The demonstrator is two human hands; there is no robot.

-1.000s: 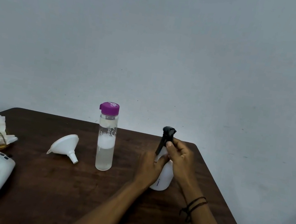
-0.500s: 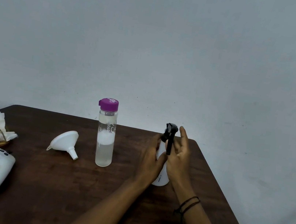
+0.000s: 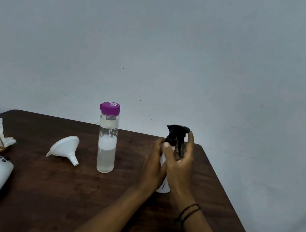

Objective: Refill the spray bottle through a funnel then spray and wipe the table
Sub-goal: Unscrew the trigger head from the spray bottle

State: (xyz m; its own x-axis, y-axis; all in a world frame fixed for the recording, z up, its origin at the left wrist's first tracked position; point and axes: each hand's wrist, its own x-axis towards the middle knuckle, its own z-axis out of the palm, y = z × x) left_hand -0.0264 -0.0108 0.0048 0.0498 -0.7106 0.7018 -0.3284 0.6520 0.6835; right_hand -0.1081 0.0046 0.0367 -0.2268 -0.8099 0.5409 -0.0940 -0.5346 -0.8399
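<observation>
Spray bottle (image 3: pixel 163 186) upright on the desk (image 3: pixel 77 194), at 3 o'clock from the water bottle (image 3: pixel 107 144). Left hand (image 3: pixel 153 167) wraps its white body; right hand (image 3: pixel 181 165) curls loosely around its black trigger head (image 3: pixel 176 134). Funnel (image 3: pixel 65 148) lies at 9 o'clock from the water bottle.

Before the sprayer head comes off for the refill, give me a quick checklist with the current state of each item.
1. Spray bottle upright on table: ok.
2. Left hand steadying bottle body: ok.
3. Right hand on black sprayer head: ok.
4. Head loosened: cannot tell.
5. Funnel within reach, lying on its side: ok.
6. Water bottle opened for pouring: not ok, purple cap on.
</observation>
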